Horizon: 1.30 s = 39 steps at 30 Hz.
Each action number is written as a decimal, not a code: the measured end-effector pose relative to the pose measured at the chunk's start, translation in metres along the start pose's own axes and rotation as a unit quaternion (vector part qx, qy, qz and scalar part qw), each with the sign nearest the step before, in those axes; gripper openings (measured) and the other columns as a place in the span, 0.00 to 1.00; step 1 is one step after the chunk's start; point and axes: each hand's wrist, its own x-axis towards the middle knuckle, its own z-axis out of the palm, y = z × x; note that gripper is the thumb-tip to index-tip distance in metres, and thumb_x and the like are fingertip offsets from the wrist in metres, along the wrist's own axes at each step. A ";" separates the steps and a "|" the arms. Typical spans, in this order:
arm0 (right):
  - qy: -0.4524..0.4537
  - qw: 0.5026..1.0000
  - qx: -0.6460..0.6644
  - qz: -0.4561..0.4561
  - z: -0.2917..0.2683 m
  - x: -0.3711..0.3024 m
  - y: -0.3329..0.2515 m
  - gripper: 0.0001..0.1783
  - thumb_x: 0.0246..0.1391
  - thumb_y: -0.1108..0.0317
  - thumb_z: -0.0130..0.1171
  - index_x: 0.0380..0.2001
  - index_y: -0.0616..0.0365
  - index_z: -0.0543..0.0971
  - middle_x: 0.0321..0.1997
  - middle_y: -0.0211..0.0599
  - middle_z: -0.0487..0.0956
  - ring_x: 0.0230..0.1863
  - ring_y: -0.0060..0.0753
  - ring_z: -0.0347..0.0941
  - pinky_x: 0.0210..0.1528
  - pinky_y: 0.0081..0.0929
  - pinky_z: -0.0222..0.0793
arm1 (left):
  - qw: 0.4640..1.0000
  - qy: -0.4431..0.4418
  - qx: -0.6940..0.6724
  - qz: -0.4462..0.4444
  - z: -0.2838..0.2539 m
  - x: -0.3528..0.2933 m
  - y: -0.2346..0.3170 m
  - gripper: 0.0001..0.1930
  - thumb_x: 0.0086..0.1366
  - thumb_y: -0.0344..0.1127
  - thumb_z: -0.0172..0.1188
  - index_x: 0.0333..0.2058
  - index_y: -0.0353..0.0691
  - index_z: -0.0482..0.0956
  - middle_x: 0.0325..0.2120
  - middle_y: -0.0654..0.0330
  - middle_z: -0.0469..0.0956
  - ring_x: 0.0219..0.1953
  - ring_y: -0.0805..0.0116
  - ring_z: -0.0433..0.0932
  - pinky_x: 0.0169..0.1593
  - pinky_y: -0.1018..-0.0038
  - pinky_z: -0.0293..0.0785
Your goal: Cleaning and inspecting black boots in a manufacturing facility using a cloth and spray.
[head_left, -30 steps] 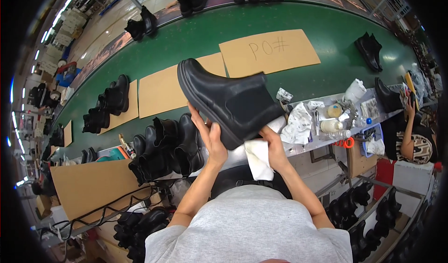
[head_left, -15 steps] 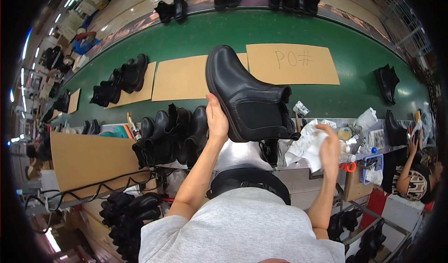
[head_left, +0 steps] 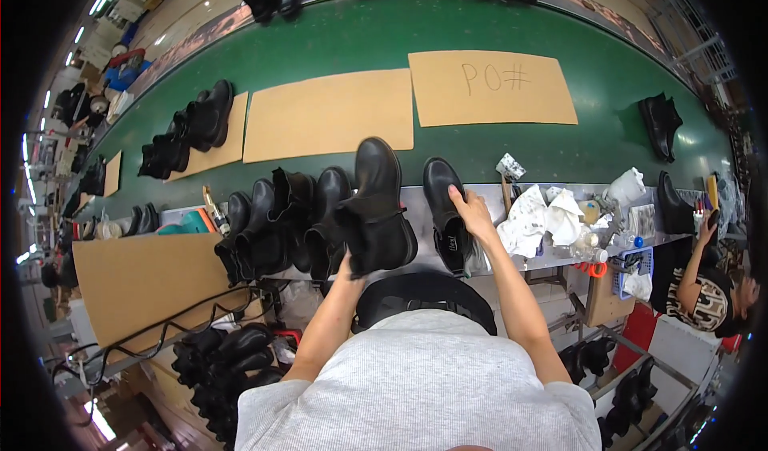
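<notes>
My left hand holds a black ankle boot just above the bench edge, toe pointing away from me. Most of that hand is hidden behind the boot's shaft. To the right, a second black boot stands on the metal ledge, its opening toward me and a label inside. My right hand grips this boot by its right side, thumb on the upper. Beside that hand lie crumpled white cloths.
Several black boots crowd the ledge at left. Cardboard sheets lie on the green belt. Bottles, orange-handled scissors and a blue basket sit at right. A co-worker is at far right.
The boot in my left hand has come down nearer me and turned upright. My right hand has let go of the white cloth and moved left onto the second boot.
</notes>
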 end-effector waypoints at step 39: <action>0.252 0.935 0.069 -0.240 -0.075 -0.024 -0.051 0.37 0.46 0.49 0.65 0.51 0.66 0.67 0.42 0.54 0.77 0.44 0.53 0.74 0.47 0.37 0.68 | 0.635 0.110 0.736 0.207 0.121 0.010 0.043 0.29 0.48 0.46 0.71 0.38 0.27 0.70 0.22 0.51 0.77 0.26 0.72 0.77 0.32 0.74 0.72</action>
